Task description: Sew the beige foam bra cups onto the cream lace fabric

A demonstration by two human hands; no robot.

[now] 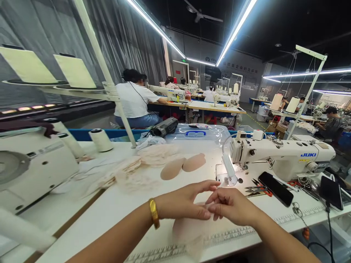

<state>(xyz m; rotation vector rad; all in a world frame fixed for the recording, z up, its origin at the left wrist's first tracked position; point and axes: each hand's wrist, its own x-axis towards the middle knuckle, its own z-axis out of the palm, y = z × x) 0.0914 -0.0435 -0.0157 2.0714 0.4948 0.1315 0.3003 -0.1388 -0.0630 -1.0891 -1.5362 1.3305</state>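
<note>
Nearest the camera: two bare forearms reaching in from the lower edge, the left one wearing a gold bracelet (154,213). Left grip (181,203) has thumb and fingers spread apart, with a gap between them; right grip (236,206) has its fingertips drawn in toward the thumb, just by the left thumb tip. Cannot tell whether either one pinches cloth.

Work piece: a thin, pale pink fabric piece (188,230), blurred, below and between the hands, over the printed ruler (233,235) at the front of the counter (90,219). Contact with the counter uncertain.

Progress, judged from layout: the piece is in handling, not under the needle of the sewing machine (276,157); machine lamp (229,166) lit. No stitching discernible on it, owing to blur. Beyond the hands, two beige pieces, one left (172,169) and one right (194,162), lie flat, their near ends meeting or almost so. Finished or waiting: undetermined.

Left of these, a stack of pale pieces (159,153) and looser pale layers (127,168) lie on the counter. If these are unworked, much of the batch remains; the run looks partway along. Small snips (256,189) lie beside the phone (275,189), neither touched by a hand.
</note>
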